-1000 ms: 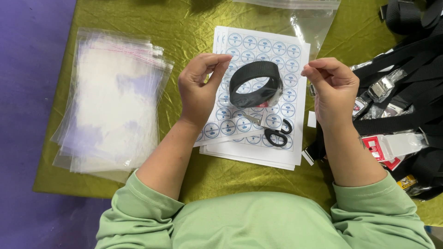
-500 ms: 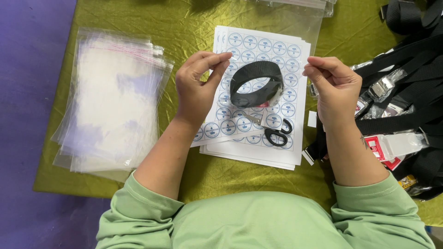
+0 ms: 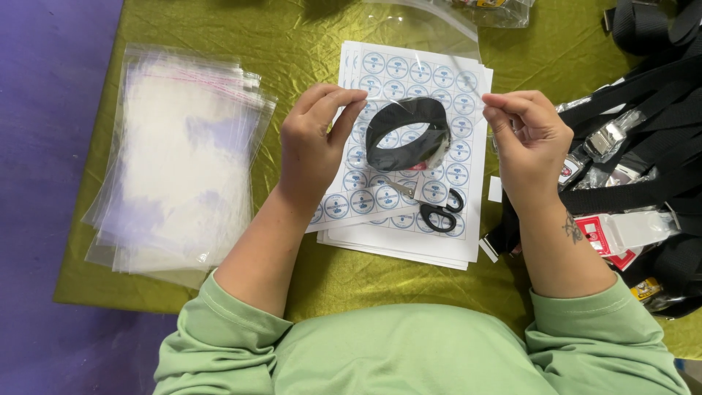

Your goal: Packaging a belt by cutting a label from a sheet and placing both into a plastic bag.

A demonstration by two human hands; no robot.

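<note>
My left hand and my right hand each pinch one side of a clear plastic bag held over the table. Inside the bag, between my hands, sits a coiled black strap. Under it lies a stack of white sheets of round blue stickers. Small black-handled scissors rest on the sheets, just below the strap.
A pile of clear zip bags lies at the left on the olive-green cloth. Black straps with metal buckles are heaped at the right, with a red-and-white tag. The cloth's left edge meets a purple surface.
Both hands have shifted slightly, holding the bag's top edge with the strap inside; the bag's far end now hangs lower in view. Otherwise the scene is the same.
</note>
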